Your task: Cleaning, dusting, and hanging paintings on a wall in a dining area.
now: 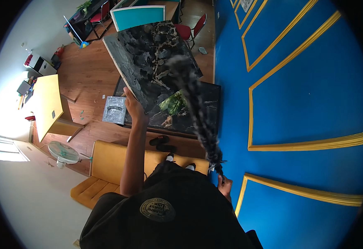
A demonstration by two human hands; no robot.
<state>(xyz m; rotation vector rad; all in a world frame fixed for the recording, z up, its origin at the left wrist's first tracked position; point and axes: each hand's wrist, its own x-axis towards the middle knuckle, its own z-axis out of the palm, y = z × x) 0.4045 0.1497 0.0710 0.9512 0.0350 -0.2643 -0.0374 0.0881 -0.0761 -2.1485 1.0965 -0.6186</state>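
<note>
My left hand grips the lower left edge of a textured canvas painting, done in black, grey and gold. The painting is raised and tilted above a black marble-patterned table. In my right hand, low by the blue wall, is the handle end of a fluffy dark grey duster. Its blurred head reaches up across the painting's right part; I cannot tell whether they touch. Green plant leaves show past the painting's lower edge, their base hidden.
My feet are on a mustard sofa. A silver embossed square plaque lies at the table's left edge. Dark slippers rest on the floor. A fan stands left; the blue wall with gold mouldings rises right.
</note>
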